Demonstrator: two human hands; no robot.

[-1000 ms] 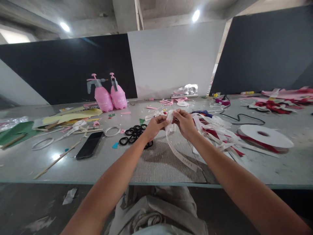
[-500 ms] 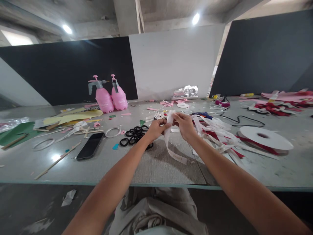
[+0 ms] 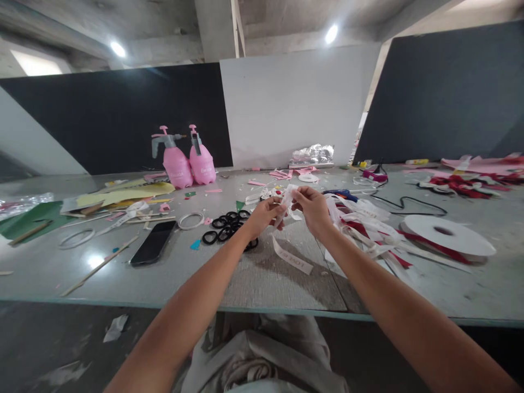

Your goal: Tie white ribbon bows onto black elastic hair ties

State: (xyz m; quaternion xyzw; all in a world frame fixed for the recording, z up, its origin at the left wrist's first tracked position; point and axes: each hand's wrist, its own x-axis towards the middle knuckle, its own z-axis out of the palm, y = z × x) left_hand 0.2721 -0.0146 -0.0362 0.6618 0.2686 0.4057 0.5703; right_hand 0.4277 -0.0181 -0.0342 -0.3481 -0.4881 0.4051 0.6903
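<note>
Between my two hands, a little above the table, is a white printed ribbon [image 3: 291, 262], whose tail hangs down with lettering on it. My left hand [image 3: 267, 216] pinches the gathered part from the left. The fingers of my right hand [image 3: 310, 206] are closed on the upper folds. How the ribbon is folded between the fingertips is partly hidden. Several black hair ties [image 3: 226, 222] lie just left of my left hand. To the right of my right hand is a pile of white and red ribbons [image 3: 368, 221].
A phone [image 3: 154, 243] and a white ring [image 3: 191, 220] lie on the left. Two pink spray bottles [image 3: 177, 166] stand behind. At the right are a ribbon spool [image 3: 462, 234] and a black cable [image 3: 409, 206]. Foil [image 3: 313, 155] lies near the back panel; a thin stick [image 3: 102, 265] is near the front.
The ribbon's upper part has been drawn in and folded between my fingers. Its hanging tail has turned, so the lettering shows more plainly. The view has shifted slightly.
</note>
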